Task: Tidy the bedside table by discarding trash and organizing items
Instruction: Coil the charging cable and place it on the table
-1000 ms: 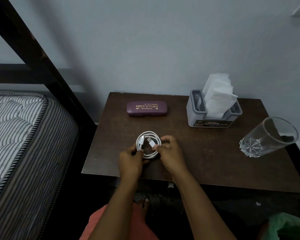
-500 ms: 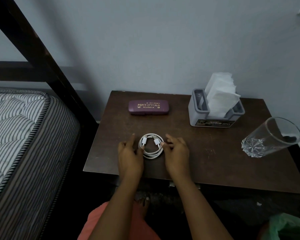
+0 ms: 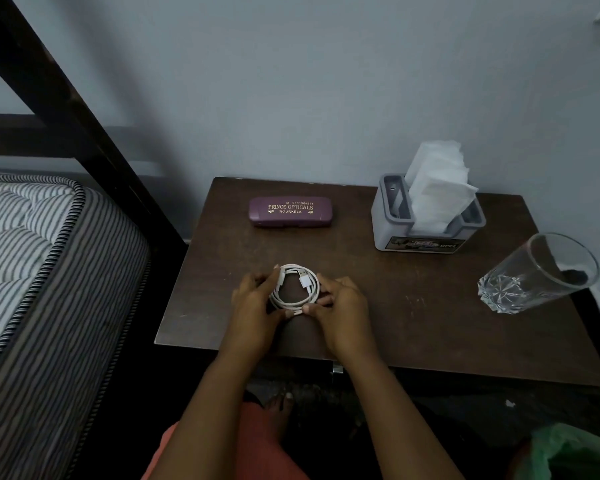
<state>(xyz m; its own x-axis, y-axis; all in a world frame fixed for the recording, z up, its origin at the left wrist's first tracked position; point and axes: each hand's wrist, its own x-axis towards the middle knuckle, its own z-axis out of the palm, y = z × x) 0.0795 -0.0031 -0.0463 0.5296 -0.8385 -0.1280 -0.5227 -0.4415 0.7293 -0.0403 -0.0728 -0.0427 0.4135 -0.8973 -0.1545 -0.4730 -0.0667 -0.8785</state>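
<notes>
Both hands have closed in: left hand [image 3: 253,303] and right hand [image 3: 343,306] now grip the coiled white charging cable [image 3: 293,289], lying front-centre on the dark brown wooden worktop [image 3: 413,306].

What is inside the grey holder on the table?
White tissues stick up from the middle of the grey holder. Its walls hide their lower part and the side slots' bottoms.

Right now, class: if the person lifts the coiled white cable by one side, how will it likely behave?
The coiled white cable would probably sag and unwind: no tie shows on its loops, and the left hand and right hand hold it. Thin, so likely light. Its free plug ends may dangle.
</notes>
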